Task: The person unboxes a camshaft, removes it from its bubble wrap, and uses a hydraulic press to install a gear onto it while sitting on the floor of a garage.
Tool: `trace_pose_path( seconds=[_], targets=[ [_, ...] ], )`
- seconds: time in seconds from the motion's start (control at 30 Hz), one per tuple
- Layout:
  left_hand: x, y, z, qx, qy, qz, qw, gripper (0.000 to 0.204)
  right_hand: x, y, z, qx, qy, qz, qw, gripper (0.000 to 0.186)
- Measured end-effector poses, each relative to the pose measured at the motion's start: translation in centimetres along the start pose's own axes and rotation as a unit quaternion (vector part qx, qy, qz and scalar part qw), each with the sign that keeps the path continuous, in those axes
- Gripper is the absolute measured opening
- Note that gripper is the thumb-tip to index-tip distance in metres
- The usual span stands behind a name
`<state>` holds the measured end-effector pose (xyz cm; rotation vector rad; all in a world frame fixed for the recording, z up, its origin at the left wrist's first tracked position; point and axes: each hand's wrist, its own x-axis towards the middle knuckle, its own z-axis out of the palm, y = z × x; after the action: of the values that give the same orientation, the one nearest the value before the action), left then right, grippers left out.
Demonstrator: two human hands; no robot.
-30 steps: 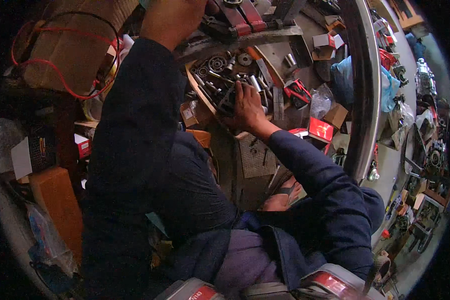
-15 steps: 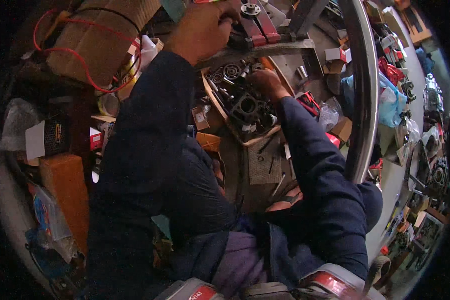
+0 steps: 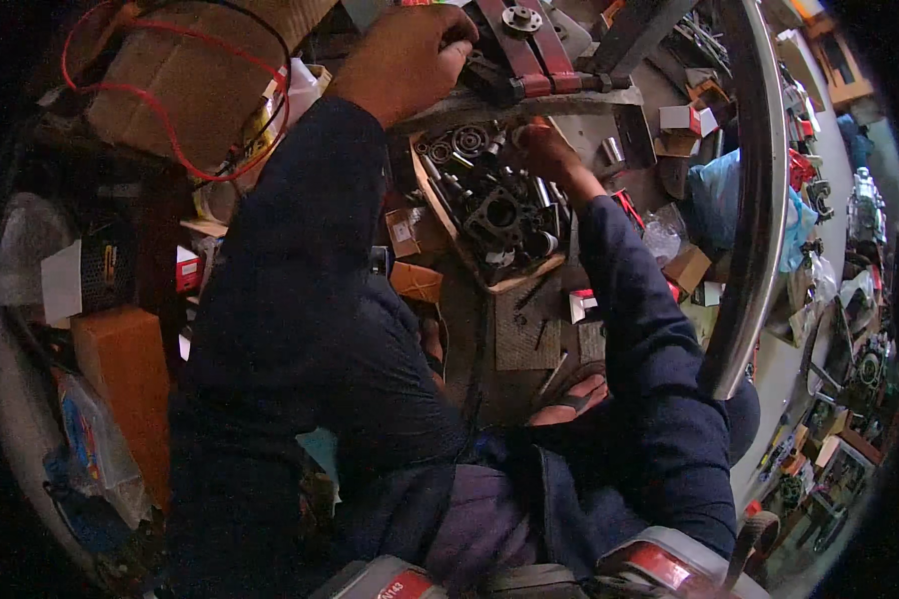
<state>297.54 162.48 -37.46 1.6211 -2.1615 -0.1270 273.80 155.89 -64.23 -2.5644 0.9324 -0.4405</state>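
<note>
My left hand (image 3: 406,62) is raised at the top of the view beside a dark red metal frame (image 3: 531,62) with a round silver hub. Its fingers curl in with the thumb close to them; whatever they hold cannot be made out. My right hand (image 3: 553,158) reaches to the far right corner of a wooden-rimmed tray (image 3: 525,279), fingers bent and in shadow beside a small orange-red piece (image 3: 539,122). Greasy metal parts fill the tray: a dark engine cylinder (image 3: 496,213), a round gear-like part (image 3: 468,139) and several rods and sleeves.
A curved chrome tube (image 3: 751,230) rises right of my right arm. Cardboard boxes (image 3: 125,389) and a looping red cable (image 3: 155,105) lie at left. A blue plastic bag (image 3: 717,190) and scattered parts sit at right. A textured plate (image 3: 527,334) lies before my foot.
The view has shifted slightly. My left hand has lowered a little, and a red and green item by its fingers no longer shows. My right hand stays at the tray's far right corner.
</note>
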Motion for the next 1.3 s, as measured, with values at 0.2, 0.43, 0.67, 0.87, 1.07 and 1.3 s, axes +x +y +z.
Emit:
trace_pose_path(
  seconds=[0.2, 0.43, 0.67, 0.87, 1.07, 1.3],
  targets=[
    [3.8, 0.0, 4.5, -0.037, 0.088, 0.085, 0.992, 0.026, -6.1, 6.0, -5.6, -0.301, -0.291, -0.290, 0.861, 0.031],
    [3.7, 1.6, 4.9, -0.022, 0.078, -0.073, 0.994, 0.056, -5.0, -9.2, -25.0, 0.275, -0.215, 0.136, 0.927, 0.028],
    [4.4, 0.6, 6.4, -0.089, 0.148, 0.001, 0.985, 0.057, -0.5, -10.3, -25.4, 0.413, 0.203, 0.180, 0.869, 0.030],
    [5.9, 2.1, 7.7, -0.149, 0.126, 0.002, 0.981, 0.049, 3.6, -8.9, -22.9, 0.143, 0.329, 0.126, 0.925, 0.028],
    [6.0, 2.8, 7.8, -0.173, 0.141, -0.048, 0.974, 0.046, 5.9, -9.4, -22.2, 0.145, 0.337, 0.109, 0.924, 0.024],
    [6.4, 2.8, 8.1, -0.176, 0.168, -0.061, 0.968, 0.043, 6.5, -8.9, -21.5, 0.073, 0.307, 0.139, 0.939, 0.028]
  ],
)
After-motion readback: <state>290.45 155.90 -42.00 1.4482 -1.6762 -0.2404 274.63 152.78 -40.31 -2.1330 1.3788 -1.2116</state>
